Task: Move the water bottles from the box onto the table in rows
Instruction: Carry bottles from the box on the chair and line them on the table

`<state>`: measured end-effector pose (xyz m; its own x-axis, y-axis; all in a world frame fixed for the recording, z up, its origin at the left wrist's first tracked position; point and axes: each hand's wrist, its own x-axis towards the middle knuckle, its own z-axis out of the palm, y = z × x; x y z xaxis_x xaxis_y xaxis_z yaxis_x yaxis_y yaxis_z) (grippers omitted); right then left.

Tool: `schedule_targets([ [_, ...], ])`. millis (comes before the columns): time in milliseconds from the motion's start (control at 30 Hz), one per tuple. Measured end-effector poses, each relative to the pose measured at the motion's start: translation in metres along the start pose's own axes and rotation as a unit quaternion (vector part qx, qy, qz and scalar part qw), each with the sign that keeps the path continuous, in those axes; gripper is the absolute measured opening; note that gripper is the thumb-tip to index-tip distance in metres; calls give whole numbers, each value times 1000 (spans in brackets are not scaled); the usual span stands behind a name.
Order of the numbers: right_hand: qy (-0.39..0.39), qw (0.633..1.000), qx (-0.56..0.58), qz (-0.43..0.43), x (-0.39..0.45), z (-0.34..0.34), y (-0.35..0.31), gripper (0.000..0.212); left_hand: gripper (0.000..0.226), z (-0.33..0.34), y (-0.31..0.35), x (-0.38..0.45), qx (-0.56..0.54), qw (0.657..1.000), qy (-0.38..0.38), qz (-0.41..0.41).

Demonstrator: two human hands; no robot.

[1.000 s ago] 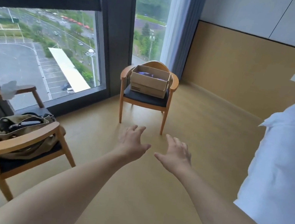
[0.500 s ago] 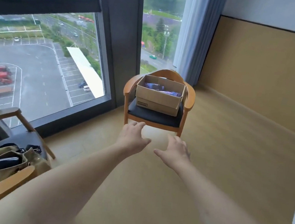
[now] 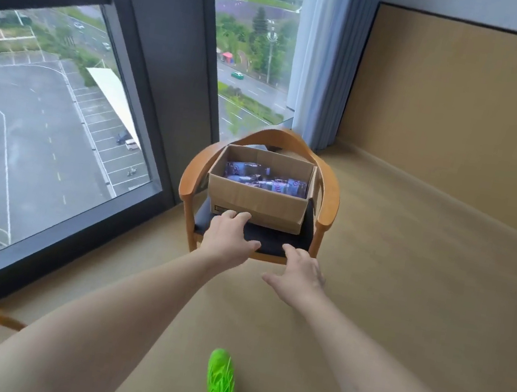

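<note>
Reaching toward the far chair (image 3: 328, 207), the left hand (image 3: 229, 239) and right hand (image 3: 300, 276) were spread, fingers loosely extended and holding nothing, likely readying to take the box (image 3: 257, 204). It sat on the chair seat, open-topped, with the water bottles (image 3: 263, 179) lying inside; no table was in view.

Tall dark-framed window (image 3: 58, 114) on the left, overlooking a car park in grey daylight; pale curtain (image 3: 321, 56) in the corner; tan wall panel (image 3: 469, 111) — tan floor (image 3: 408, 272); wooden armchair (image 3: 328, 207), dark seat.
</note>
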<state>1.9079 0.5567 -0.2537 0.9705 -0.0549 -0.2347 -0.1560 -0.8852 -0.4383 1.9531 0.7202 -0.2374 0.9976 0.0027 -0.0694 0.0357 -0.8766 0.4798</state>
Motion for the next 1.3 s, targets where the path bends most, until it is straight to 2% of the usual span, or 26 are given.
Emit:
schedule_targets([
  [300,-6,999,-26,47,196,-35,-21,78,69,-7,-10,220,-3,998,-54,-11],
  [500,-36,997,-35,52,300,-36,-38,75,68,-12,-29,326,-6,997,-64,-39],
  [900,-192,978,-72,31,519,35,-47,74,73,60,-97,486,8,980,-141,-139],
  [1033,-233,968,-87,23,565,68,-46,75,74,85,-110,537,44,974,-182,-123],
  [1200,-253,952,-167,-48,603,105,-43,75,62,125,-123,585,71,974,-203,-68],
  [1300,-260,935,-226,-84,608,122,-38,76,72,146,-135,594,106,971,-215,-27],
])
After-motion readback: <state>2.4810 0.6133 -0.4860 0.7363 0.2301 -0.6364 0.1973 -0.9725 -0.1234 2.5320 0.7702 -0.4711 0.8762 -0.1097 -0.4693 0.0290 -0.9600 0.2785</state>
